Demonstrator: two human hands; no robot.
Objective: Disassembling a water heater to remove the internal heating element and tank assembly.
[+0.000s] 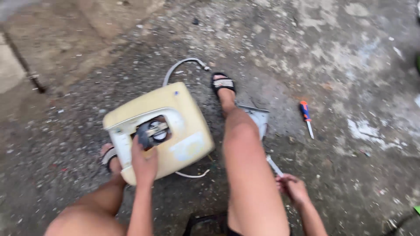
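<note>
- We grip the dark motor part (146, 133) with our left hand (143, 164), inside the cream appliance housing (183, 126) lying on the concrete ground (350, 65) between our feet.
- Our right hand (294, 189) closes around a thin white tool (274, 166) beside our right knee.
- An orange-and-blue screwdriver (306, 116) lies well apart.

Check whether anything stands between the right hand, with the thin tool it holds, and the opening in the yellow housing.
Yes. The person's right leg lies between the right hand, which holds a thin tool, and the yellow housing. The left hand already rests at the housing's opening, by the dark round part.
</note>
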